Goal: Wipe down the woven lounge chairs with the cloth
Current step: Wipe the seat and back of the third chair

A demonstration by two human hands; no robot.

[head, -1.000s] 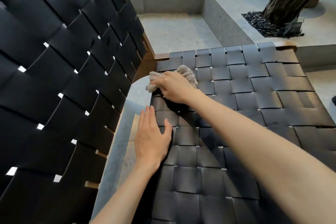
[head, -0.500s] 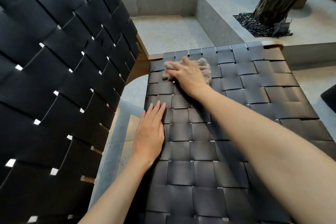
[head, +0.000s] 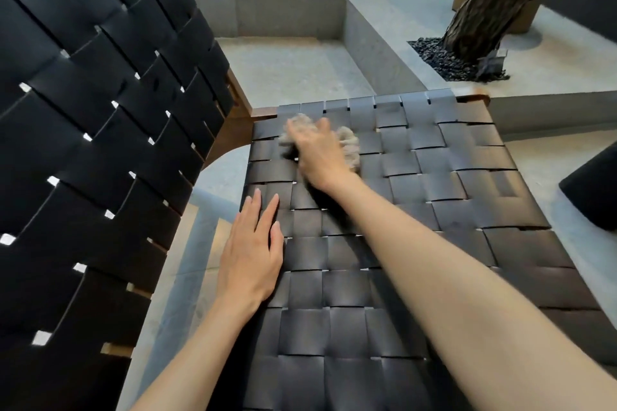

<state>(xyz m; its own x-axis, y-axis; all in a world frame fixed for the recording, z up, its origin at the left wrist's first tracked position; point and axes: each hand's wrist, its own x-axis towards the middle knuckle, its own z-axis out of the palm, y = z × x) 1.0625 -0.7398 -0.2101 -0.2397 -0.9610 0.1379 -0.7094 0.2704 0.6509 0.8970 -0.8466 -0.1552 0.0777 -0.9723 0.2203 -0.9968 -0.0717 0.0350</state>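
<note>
Cloth (head: 349,143) under right hand (head: 317,153), near woven seat (head: 434,197) far edge

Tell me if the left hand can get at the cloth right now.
Probably yes: the left hand rests flat on the woven seat with only bare weave between it and the cloth, though the right hand covers most of it.

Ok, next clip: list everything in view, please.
woven lounge chair seat: one, black, centre
second woven chair panel: one, black, fills the left side
cloth: one, grey-beige, far end of seat
tree trunk: one, dark brown, top right
pebbles: one bed, black, at trunk's foot
concrete floor: one, grey, beyond and between chairs
dark object: one, black, right edge, unidentifiable
left hand: one, flat on seat's left edge
right hand: one, pressing on cloth, blurred
</note>
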